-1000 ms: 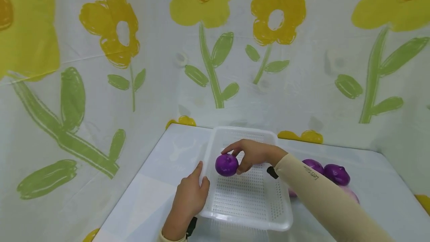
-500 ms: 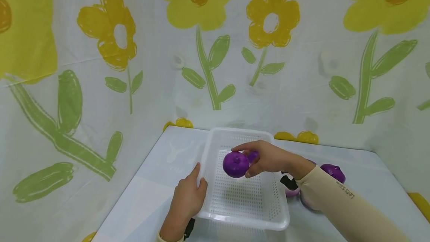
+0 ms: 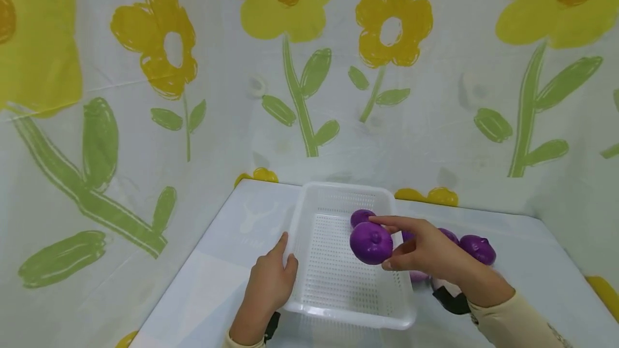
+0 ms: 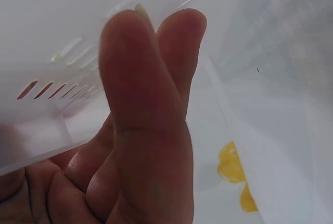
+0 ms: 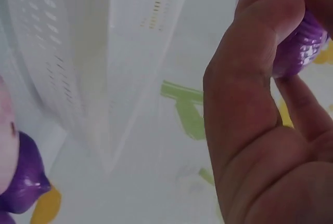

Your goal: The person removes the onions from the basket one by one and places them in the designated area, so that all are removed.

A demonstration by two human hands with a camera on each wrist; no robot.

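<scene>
My right hand [image 3: 423, 248] pinches a round, glossy purple ball with a nub [image 3: 371, 243], shaped like an onion, between thumb and fingers. It is over the right side of a white perforated plastic basket [image 3: 338, 313]. A second purple ball [image 3: 361, 218] lies behind it in the basket, partly covered. In the right wrist view, the held ball [image 5: 299, 52] is half hidden by fingers. At the basket's left rim is my left hand [image 3: 270, 281], thumb on the rim and index finger straight along the outside. Its other fingers curl under the rim in the left wrist view.
Right of the basket, several more balls lie on the pale table [image 3: 217, 251], including a purple one [image 3: 477, 249] and a pinkish one [image 3: 418, 276]. My right forearm partly covers that group. A flower-printed cloth [image 3: 232, 95] rises behind and beside the table.
My right hand has moved right within the basket, carrying the purple ball. The second ball, earlier hidden behind the hand, now shows. The left hand has stayed at the rim.
</scene>
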